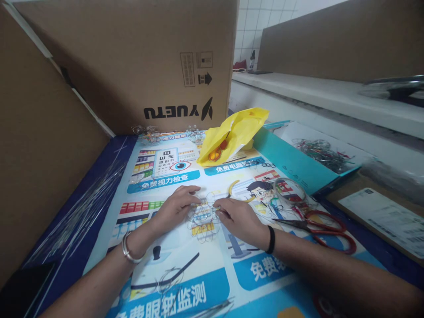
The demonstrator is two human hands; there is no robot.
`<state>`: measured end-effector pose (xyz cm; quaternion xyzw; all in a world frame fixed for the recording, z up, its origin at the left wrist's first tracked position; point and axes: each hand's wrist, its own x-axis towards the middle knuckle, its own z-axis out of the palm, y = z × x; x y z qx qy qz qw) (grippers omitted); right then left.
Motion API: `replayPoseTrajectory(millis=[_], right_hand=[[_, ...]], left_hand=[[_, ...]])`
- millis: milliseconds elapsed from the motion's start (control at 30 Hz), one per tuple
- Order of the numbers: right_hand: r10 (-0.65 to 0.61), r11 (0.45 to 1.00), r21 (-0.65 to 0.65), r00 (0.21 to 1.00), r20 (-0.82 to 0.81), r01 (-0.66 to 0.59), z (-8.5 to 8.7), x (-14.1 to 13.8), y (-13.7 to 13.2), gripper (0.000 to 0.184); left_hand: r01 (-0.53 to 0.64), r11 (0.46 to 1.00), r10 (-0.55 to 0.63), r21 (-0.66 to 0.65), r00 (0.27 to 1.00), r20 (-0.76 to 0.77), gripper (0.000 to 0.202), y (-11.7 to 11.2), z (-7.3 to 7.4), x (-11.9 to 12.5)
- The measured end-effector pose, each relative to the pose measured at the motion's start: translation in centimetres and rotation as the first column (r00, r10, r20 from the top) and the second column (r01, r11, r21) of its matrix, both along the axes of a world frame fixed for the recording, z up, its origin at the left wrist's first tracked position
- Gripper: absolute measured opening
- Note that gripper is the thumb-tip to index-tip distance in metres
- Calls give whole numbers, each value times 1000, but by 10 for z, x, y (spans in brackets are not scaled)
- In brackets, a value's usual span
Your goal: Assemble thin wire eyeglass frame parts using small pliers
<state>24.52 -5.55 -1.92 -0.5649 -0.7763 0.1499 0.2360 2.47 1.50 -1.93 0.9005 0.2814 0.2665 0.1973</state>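
Observation:
A flower-like piece of thin looped wire (203, 227) lies between my two hands, just above the printed sheet. My left hand (177, 205) holds its left edge, index finger reaching over the top and other fingers curled. On the opposite side, my right hand (236, 218) is closed in a pinch on the wire near its upper right. Exactly where the fingertips meet the wire is too fine to make out. Yellow-handled pliers (233, 189) lie just beyond my right hand. Red-handled scissors (326, 227) rest beside my right forearm, blades pointing left.
A yellow bag (238, 132) stands open behind the hands. A coil of wire (289, 191) lies at right, near a teal box (288, 159) with tangled wires (323, 154). Straight wires (82, 207) lie at left. Cardboard (132, 57) walls the back.

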Motion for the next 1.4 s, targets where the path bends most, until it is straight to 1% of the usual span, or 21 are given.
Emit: replayPoseTrajectory(millis=[167,300,667,1000,1167,1400], right_hand=[[9,1000,-2,1000,14,-9,0,0,0,20],[14,1000,-4,999,33,-14,0,0,0,24],[38,998,47,994,105,-43,-1,-1,0,35],[45,997,48,989,140,-53,-2,-2,0,36],[50,997,57,991,125,-58,-2,-2,1,38],[56,996,66,992,111,-64,-1,-1,0,34]], left_hand=[[6,1000,-6,19,1000,-7,30,1,-1,-1],[9,1000,-9,9,1000,-17,31,1,-3,-2],[24,1000,-24,16,1000,-14,34,2,-3,-1],[13,1000,-13,-6,999,-31,34,0,-1,0],[16,1000,-16,1,999,-28,33,1,-3,-1],[20,1000,-20,11,999,-27,35,1,-4,-2]])
